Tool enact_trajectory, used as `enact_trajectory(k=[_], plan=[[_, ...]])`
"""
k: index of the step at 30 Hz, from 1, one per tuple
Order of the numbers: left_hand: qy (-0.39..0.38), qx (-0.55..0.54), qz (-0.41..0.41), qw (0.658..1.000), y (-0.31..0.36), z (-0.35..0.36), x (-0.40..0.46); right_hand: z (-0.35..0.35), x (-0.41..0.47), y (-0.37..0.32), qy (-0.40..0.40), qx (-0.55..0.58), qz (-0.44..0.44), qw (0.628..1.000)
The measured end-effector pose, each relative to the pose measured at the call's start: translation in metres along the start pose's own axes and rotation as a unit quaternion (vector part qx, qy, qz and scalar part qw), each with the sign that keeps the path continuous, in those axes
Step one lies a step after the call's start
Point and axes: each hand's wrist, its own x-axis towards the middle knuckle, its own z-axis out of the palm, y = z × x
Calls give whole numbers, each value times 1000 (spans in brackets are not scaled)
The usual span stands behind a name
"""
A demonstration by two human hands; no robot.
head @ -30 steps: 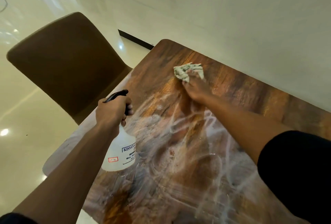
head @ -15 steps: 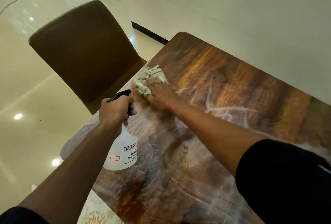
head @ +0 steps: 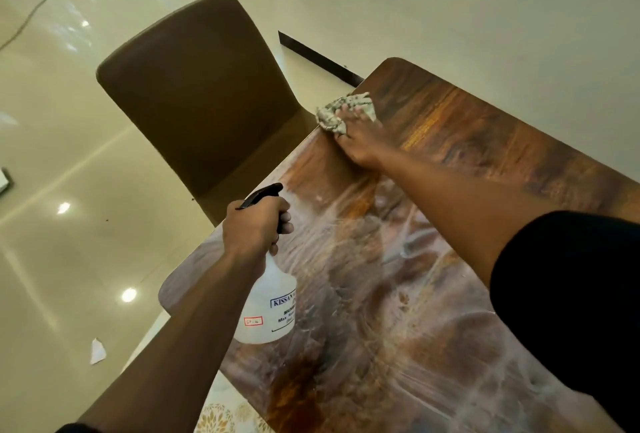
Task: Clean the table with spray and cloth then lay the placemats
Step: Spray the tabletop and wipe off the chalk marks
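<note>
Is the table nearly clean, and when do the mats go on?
Spraying looks done: white streaks cover the near part of the table. Wiping is in hand: the right hand presses the cloth at the far left edge, while the left hand grips the spray bottle. Left to do: wipe off the streaks, then lay the placemats. No mat is on the table yet.

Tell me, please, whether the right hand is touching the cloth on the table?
Touching. The head view shows the right hand pressing its fingers flat onto the crumpled cloth at the table edge, no gap between them.
</note>
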Motion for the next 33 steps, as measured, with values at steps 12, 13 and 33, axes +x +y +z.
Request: enact_trajectory(k=[12,13,33], plan=[[9,-6,-7,1000,0,-14,-2,63,-49,-93,1,-50,-136,990],[10,-5,-4,1000,0,-15,-2,72,-60,-100,-4,-45,-166,985],[20,-13,-35,999,-32,-48,-20,43,-47,-70,11,-37,-34,999]])
